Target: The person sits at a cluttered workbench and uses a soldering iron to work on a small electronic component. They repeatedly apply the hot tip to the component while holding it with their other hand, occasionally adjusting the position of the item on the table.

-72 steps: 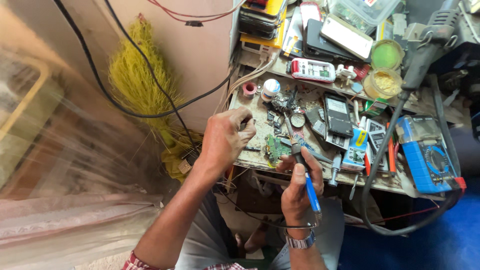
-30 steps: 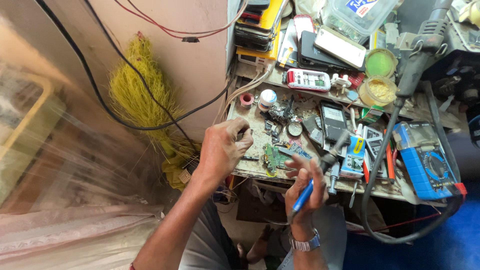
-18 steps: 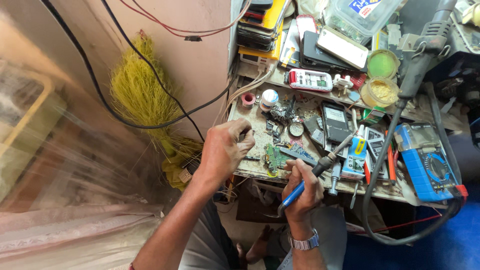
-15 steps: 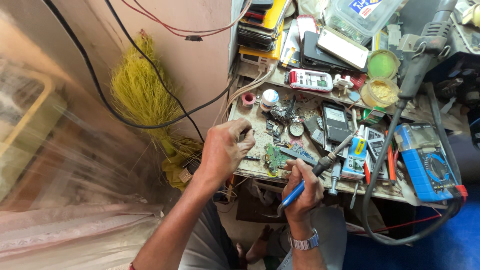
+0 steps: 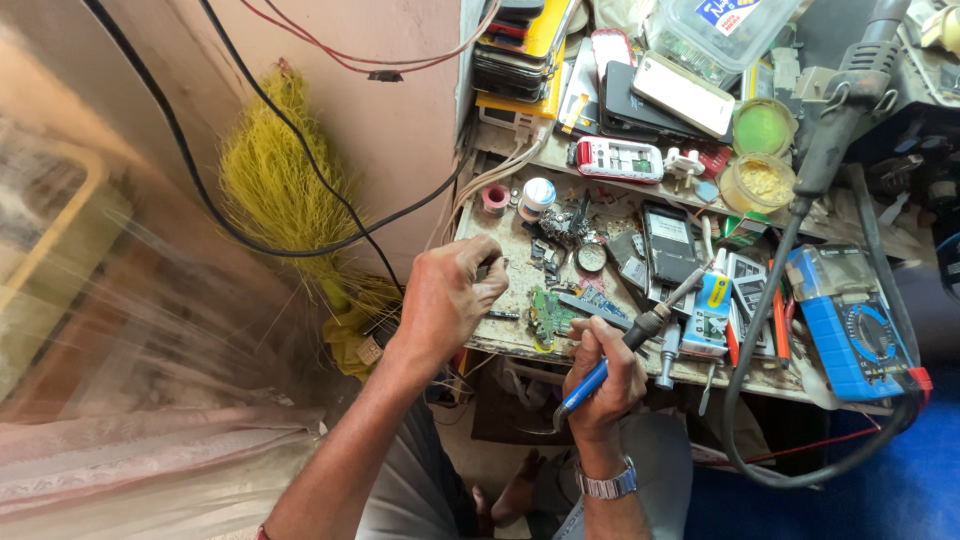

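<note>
Right hand [image 5: 605, 375] has its grip clamped on a blue-handled soldering iron [image 5: 600, 370]. The iron's long axis runs diagonally: handle butt low and toward the body, metal tip up and away to the right, ending over the phone parts near the front edge of the cluttered worktop [image 5: 510, 270].

The small green circuit board [image 5: 548, 315] lies flat on the worktop just left of the right hand, between both hands. So the board sits left of the iron's tip, not under it; the tip points away from it. I can't tell the board's own long axis, it's too small.

Left hand [image 5: 450, 300] is curled, fingers together, resting on the worktop edge just left of the board; can't tell if it pinches anything. Both hands are near the board.

The blue multimeter [image 5: 850, 325] sits well apart to the right.
</note>
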